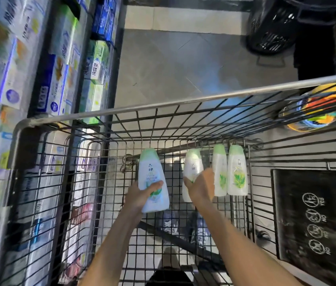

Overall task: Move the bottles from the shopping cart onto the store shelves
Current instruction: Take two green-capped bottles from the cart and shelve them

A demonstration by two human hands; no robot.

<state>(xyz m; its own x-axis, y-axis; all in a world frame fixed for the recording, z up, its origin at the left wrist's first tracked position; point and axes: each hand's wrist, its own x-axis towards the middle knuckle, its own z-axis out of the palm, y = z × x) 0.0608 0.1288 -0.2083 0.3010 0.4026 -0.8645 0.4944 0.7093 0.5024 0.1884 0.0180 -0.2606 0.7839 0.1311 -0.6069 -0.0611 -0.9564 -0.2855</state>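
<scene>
Both my arms reach down into the wire shopping cart (63, 118). My left hand (140, 196) grips a white bottle with a pale green cap (152, 178), lifted a little above the cart floor. My right hand (201, 187) wraps round a second white bottle (192, 164) of the same kind. Two more such bottles (230, 170) lie side by side just right of that hand, caps pointing away from me. The store shelves (66, 48) stand along the left of the cart.
The shelves on the left hold several blue, white and green boxes (8, 65). A black child-seat flap with white symbols (311, 219) hangs at the cart's right. A colourful round object (324, 106) sits beyond the cart's right rim. Black baskets (282, 23) stand on the tiled floor ahead.
</scene>
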